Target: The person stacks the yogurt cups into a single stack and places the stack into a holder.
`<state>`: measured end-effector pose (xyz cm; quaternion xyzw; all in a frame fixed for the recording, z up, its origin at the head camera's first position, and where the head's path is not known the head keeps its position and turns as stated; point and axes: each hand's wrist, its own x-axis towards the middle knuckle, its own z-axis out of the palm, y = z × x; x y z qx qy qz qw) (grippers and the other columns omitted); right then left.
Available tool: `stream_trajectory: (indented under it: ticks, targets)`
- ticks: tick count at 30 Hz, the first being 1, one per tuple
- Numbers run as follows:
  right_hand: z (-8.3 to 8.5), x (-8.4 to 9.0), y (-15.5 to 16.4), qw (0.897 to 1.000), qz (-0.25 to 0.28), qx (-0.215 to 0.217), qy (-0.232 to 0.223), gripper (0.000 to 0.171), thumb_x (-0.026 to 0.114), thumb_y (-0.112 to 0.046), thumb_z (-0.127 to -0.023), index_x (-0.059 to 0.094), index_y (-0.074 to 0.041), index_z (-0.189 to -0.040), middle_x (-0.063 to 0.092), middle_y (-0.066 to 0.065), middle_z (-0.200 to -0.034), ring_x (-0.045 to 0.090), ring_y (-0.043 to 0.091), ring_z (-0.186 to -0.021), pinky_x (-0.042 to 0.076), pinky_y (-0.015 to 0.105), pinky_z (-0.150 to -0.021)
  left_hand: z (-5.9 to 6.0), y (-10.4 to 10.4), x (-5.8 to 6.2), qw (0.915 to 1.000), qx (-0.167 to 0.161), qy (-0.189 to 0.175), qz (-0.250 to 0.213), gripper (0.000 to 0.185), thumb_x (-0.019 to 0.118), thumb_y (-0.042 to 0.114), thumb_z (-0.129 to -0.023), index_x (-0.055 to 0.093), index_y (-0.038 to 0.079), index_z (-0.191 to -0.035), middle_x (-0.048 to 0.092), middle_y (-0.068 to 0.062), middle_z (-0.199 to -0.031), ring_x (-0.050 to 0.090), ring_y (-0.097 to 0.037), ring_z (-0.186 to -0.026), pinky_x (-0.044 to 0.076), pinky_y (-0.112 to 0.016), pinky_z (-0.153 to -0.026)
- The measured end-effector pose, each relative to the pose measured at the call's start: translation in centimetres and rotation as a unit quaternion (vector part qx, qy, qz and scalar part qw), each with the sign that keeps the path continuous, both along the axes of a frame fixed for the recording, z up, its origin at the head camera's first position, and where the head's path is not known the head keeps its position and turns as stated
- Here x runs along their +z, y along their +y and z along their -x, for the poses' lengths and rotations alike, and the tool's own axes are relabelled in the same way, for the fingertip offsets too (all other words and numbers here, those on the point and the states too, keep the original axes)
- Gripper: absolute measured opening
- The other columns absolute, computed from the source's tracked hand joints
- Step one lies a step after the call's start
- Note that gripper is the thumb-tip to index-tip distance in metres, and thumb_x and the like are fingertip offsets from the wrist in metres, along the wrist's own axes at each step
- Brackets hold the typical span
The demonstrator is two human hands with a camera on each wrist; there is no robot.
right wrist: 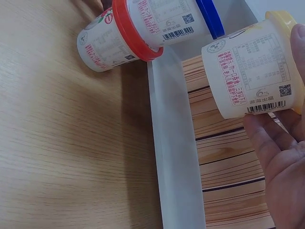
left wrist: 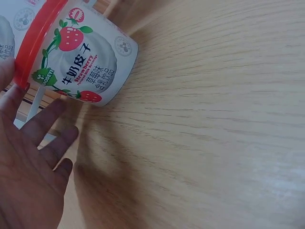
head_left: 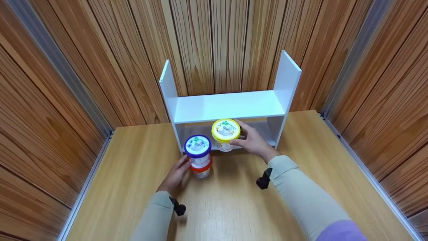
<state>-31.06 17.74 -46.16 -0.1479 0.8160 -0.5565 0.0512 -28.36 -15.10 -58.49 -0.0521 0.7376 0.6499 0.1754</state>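
Note:
My right hand (head_left: 251, 139) grips a white tub with a yellow lid (head_left: 226, 130), thumb on one side and fingers on the other. It is held at the front of the white shelf unit, overlapping the lower compartment. To its left stands a stack of two tubs: a blue-lidded tub (head_left: 197, 150) on top of a red-lidded strawberry milk tub (left wrist: 88, 57). Beside this stack, my left hand (head_left: 175, 175) touches the red lid with thumb and index finger. In the left wrist view its other fingers stretch out, apart from the tub.
The white shelf unit (head_left: 230, 105) stands at the back of the wooden table (head_left: 133, 187), with two upright side panels and an upper board. Wood-panelled walls (head_left: 227, 43) surround the table at the back and both sides. Each wrist wears a black camera mount (head_left: 264, 179).

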Motion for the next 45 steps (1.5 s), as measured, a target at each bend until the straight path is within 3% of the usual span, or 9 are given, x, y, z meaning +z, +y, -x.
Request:
stream_trajectory:
  ticks: [10, 17, 27, 38, 45]
  targets:
    - [-0.3, 0.2, -0.2, 1.0, 0.004, -0.002, -0.013, 0.092, 0.085, -0.035, -0.08, 0.035, -0.028, -0.158, 0.05, -0.002, -0.148, 0.048, 0.023, -0.138, 0.045, 0.041, -0.11, -0.3, 0.3, -0.2, 0.9997, 0.01, -0.011, -0.02, 0.067, 0.062, 0.062, -0.091, 0.038, 0.049, -0.153, 0.024, 0.009, -0.166, 0.007, -0.031, -0.155, 0.004, -0.07, -0.117]
    - [-0.4, 0.5, -0.8, 1.0, 0.02, 0.021, 0.0, 0.088, 0.083, -0.027, -0.083, 0.035, -0.024, -0.157, 0.05, 0.002, -0.148, 0.049, 0.024, -0.137, 0.046, 0.039, -0.108, -0.3, 0.5, -0.1, 0.9996, 0.018, -0.006, -0.023, 0.065, 0.06, 0.053, -0.097, 0.037, 0.039, -0.156, 0.025, 0.003, -0.167, 0.008, -0.032, -0.155, 0.006, -0.067, -0.119]
    - [-0.4, 1.2, -1.2, 0.999, 0.016, 0.028, 0.006, 0.088, 0.083, -0.033, -0.083, 0.037, -0.026, -0.157, 0.048, 0.001, -0.15, 0.048, 0.024, -0.137, 0.046, 0.039, -0.108, -0.4, 0.6, 0.1, 0.9992, 0.024, -0.021, -0.026, 0.062, 0.061, 0.054, -0.096, 0.04, 0.044, -0.153, 0.026, 0.007, -0.166, 0.01, -0.031, -0.155, 0.006, -0.067, -0.119]
    - [-0.4, 2.2, -1.5, 1.0, 0.0, 0.005, -0.009, 0.094, 0.085, -0.04, -0.079, 0.035, -0.026, -0.157, 0.05, -0.002, -0.148, 0.051, 0.023, -0.135, 0.047, 0.038, -0.107, -0.4, 0.4, 0.2, 0.9992, 0.017, -0.019, -0.03, 0.063, 0.062, 0.058, -0.094, 0.04, 0.048, -0.152, 0.024, 0.009, -0.166, 0.007, -0.031, -0.156, 0.004, -0.069, -0.117]
    - [-0.3, 2.6, -1.4, 1.0, -0.004, 0.01, 0.006, 0.095, 0.085, -0.04, -0.08, 0.034, -0.023, -0.158, 0.049, 0.0, -0.149, 0.051, 0.023, -0.135, 0.048, 0.037, -0.106, -0.3, 0.3, 0.0, 0.9994, 0.013, -0.01, -0.032, 0.067, 0.061, 0.056, -0.094, 0.037, 0.044, -0.155, 0.023, 0.006, -0.167, 0.008, -0.032, -0.155, 0.007, -0.065, -0.12]
